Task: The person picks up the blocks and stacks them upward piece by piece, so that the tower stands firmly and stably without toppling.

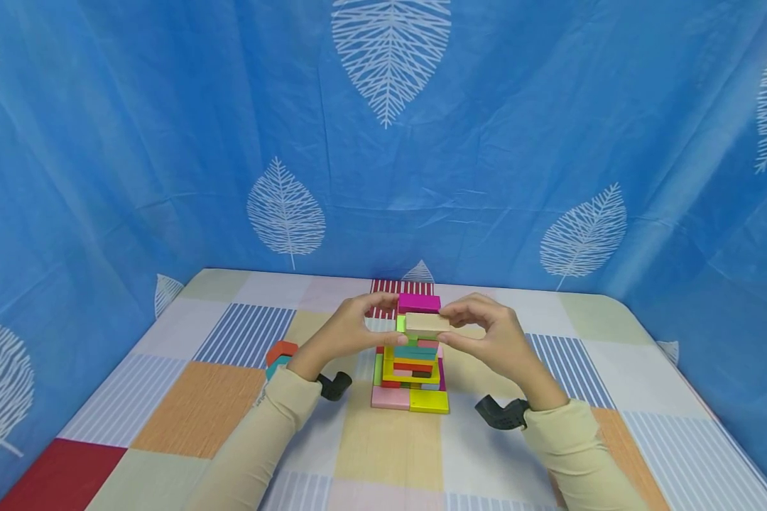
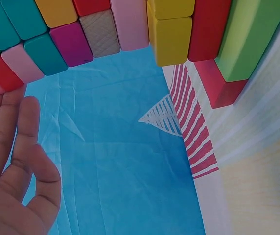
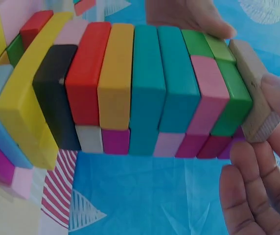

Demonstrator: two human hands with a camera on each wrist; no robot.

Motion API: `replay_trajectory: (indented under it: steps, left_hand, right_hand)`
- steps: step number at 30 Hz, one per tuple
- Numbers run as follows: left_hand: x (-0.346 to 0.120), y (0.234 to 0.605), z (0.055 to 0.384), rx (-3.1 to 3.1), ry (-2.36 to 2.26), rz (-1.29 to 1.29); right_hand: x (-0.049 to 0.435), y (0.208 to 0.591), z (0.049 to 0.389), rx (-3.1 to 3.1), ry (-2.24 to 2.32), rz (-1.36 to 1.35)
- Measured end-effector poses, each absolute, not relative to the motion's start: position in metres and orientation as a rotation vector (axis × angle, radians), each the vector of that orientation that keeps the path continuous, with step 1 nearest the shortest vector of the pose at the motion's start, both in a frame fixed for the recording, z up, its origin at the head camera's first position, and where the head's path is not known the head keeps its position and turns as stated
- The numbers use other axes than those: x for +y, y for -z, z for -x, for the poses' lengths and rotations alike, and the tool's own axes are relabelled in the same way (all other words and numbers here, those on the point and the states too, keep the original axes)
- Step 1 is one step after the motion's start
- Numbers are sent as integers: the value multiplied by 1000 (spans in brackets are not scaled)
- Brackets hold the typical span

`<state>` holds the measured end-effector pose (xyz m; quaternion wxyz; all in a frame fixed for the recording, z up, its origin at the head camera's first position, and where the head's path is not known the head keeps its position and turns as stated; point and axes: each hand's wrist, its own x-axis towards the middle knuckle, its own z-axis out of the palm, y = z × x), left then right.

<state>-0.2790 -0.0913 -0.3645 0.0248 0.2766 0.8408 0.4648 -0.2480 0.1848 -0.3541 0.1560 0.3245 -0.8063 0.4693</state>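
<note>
A tower of coloured wooden blocks [image 1: 415, 351] stands mid-table, with its layers side-on in the right wrist view. My right hand [image 1: 495, 337] pinches the right end of a plain wood block [image 3: 250, 83] at the tower's top, its thumb on one face and fingers below. On the tower's left side my left hand [image 1: 351, 330] spans the top layers, thumb at the near side and straight fingertips at the far side. In the left wrist view, its fingertips touch the end of a red block [image 2: 5, 73]. A magenta block [image 1: 419, 303] lies behind the plain one.
Pink and yellow blocks [image 1: 410, 399] lie flat at the tower's foot. Orange-red and teal blocks [image 1: 282, 351] sit left of it, partly behind my left forearm. A blue leaf-print curtain [image 1: 383, 177] surrounds the patchwork tablecloth [image 1: 185, 411].
</note>
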Motion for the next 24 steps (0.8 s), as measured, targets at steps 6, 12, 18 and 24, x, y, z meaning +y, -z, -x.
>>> replay_trajectory:
  steps: [6, 12, 18, 24]
  left_hand:
    - [-92, 363, 279, 2611, -1423, -893]
    - [-95, 362, 280, 2624, -1406, -936]
    - [-97, 358, 278, 2674, -1438, -961]
    - [-96, 358, 276, 2715, -1452, -910]
  right_hand:
    - [178, 357, 248, -2277, -1268, -921]
    - [177, 356, 251, -2248, -1228, -927]
    - [186, 354, 259, -2345, -1431, -955]
    - [190, 359, 264, -2398, -1641, -981]
